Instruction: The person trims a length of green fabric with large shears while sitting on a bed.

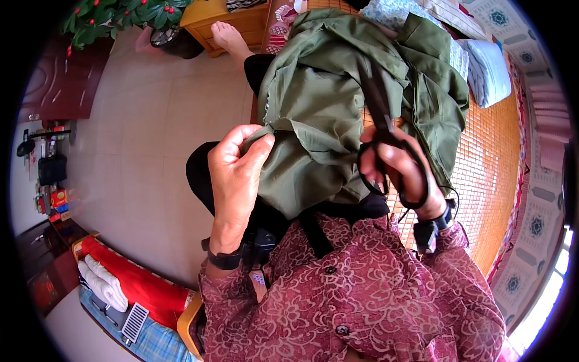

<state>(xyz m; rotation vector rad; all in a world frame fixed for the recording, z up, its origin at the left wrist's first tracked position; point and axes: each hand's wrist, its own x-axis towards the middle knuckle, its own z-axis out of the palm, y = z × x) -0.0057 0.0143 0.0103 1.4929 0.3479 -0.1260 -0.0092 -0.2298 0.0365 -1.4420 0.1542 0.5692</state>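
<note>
Status: looks mid-job, % done unclear. Green cloth [329, 175] is on the lap, its far end spilling over the tile-patterned mat [482, 163] to the R. L hand [235, 163] pinches the cloth's edge btwn thumb & fingers, near side. R hand [401, 166] has its fingers thru the handles of the black scissors [379, 102], blades pointing away from the body, over the cloth. Blades are blurry, so can't tell if they're apart or together, or touching cloth.

Done, afaict: edge running up from the L pinch is ragged w/ pale loose threads, so prob some cutting or ripping there already. A loose flap also lies across the middle, btwn the hands. Can't tell if it's a cut piece or just a fold.

Left, my read: cloth is one big bunched heap, no separate offcut I can make out, so the job prob isn't finished. Blades aren't at the pinched spot rn. Remaining length of edge: can't tell, folds hide it.
</note>
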